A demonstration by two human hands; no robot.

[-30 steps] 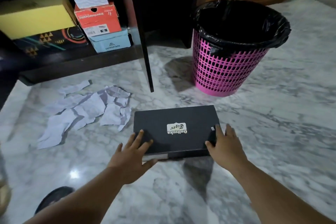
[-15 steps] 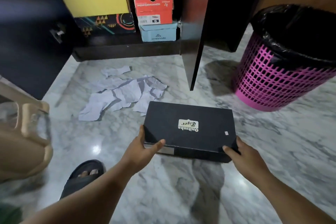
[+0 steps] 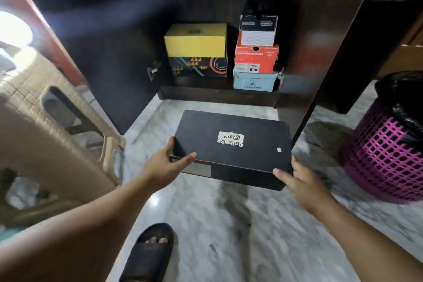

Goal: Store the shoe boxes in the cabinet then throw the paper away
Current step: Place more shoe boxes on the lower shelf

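head view: left hand (image 3: 170, 159) and right hand (image 3: 297, 178) grip the black shoe box (image 3: 233, 142) at its near corners, lifted before the open cabinet (image 3: 219, 96).

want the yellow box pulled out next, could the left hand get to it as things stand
Probably not yet: the left hand grips the black shoe box with the right hand. The doors are open and nothing stands before the yellow box.

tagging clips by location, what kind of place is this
Probably a room in a home: an open dark cabinet stacked with shoe boxes, a marble floor, and a pink bin lined with a black bag.
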